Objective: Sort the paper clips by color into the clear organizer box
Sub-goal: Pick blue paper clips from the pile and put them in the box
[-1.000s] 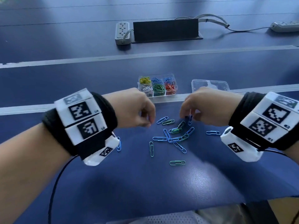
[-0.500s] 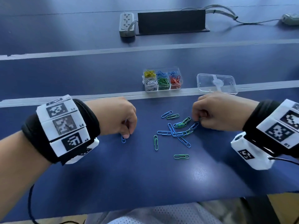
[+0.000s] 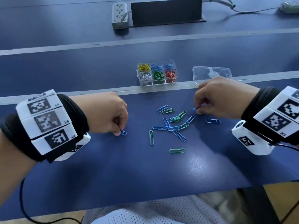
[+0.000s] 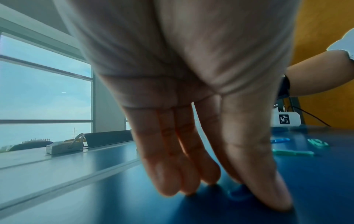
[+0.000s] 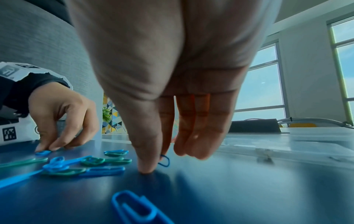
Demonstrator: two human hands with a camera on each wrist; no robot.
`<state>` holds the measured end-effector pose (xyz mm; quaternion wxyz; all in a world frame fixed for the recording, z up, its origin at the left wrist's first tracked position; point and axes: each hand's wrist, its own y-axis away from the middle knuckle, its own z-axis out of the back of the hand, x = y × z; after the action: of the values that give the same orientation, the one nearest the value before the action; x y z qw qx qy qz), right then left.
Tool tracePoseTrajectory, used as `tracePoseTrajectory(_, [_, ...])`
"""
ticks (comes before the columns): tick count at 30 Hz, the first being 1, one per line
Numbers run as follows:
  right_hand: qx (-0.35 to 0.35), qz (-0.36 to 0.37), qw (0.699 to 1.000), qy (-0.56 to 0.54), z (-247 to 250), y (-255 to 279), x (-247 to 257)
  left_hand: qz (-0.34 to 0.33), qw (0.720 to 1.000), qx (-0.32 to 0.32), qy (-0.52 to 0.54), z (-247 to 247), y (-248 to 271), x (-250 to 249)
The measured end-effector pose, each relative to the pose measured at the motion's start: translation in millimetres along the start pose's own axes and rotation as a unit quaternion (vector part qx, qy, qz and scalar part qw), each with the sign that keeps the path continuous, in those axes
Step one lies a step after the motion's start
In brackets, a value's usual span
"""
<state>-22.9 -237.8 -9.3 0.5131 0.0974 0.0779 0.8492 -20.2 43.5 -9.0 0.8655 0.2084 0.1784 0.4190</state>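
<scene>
The clear organizer box (image 3: 159,83) stands at the back centre with yellow, blue, white, green and red clips in separate compartments. Loose blue and green paper clips (image 3: 174,123) lie scattered on the blue table between my hands. My left hand (image 3: 119,132) has its fingertips down on the table, pinching a lone blue clip (image 3: 123,132) (image 4: 239,195) between thumb and fingers. My right hand (image 3: 197,109) (image 5: 160,162) pinches another blue clip (image 5: 164,161) between thumb and forefinger at the pile's right edge, just off the surface.
The box's clear lid (image 3: 212,74) lies behind my right hand. One blue clip (image 3: 213,121) lies below my right wrist. A power strip (image 3: 119,15) and a black panel (image 3: 166,12) stand at the back. The table's front edge runs close to my lap.
My left hand has moved from the pile out to the left and settled on the lone blue clip. My right hand has taken a blue clip at the pile's right edge.
</scene>
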Motion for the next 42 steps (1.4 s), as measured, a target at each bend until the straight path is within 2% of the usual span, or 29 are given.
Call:
tracePoseTrajectory(5, [0.001, -0.014, 0.997, -0.080, 2.3, 14.7, -3.8, -0.011, 0.999, -0.043, 0.032, 0.6, 1.8, -2.5])
tracePoseTrajectory(8, [0.024, -0.032, 0.995, -0.093, -0.9, 25.3, -6.9, -0.011, 0.997, -0.061, 0.048, 1.2, -0.5, -5.2])
tracePoseTrajectory(12, [0.010, -0.062, 0.992, -0.112, 1.4, 37.7, -9.6, 0.006, 0.994, -0.099, 0.055, 1.8, -3.3, -6.2])
tracePoseTrajectory(18, [0.057, -0.094, 0.988, -0.104, -5.8, 45.0, -3.6, 0.022, 0.993, -0.113, 0.023, 0.0, -10.0, -5.8])
tracePoseTrajectory(28, [0.100, -0.067, 0.992, -0.037, -14.0, 40.3, -2.7, 0.038, 0.996, -0.083, 0.011, 6.2, -9.7, -18.8])
tracePoseTrajectory(31, [0.122, -0.072, 0.990, -0.024, -14.0, 42.1, -2.5, 0.031, 0.996, -0.083, 0.010, 6.1, -9.4, -21.5])
tracePoseTrajectory(35, [0.146, -0.068, 0.987, -0.011, -13.7, 44.5, 2.6, 0.005, 0.992, -0.115, 0.043, 7.3, -12.3, -28.6])
tracePoseTrajectory(38, [0.130, -0.075, 0.988, -0.022, -12.5, 43.2, 6.8, -0.016, 0.992, -0.106, 0.061, 8.3, -18.1, -35.5])
tracePoseTrajectory(42, [0.079, -0.063, 0.994, -0.036, -13.4, 38.6, 12.2, -0.040, 0.992, -0.112, 0.030, 7.6, -28.8, -44.6])
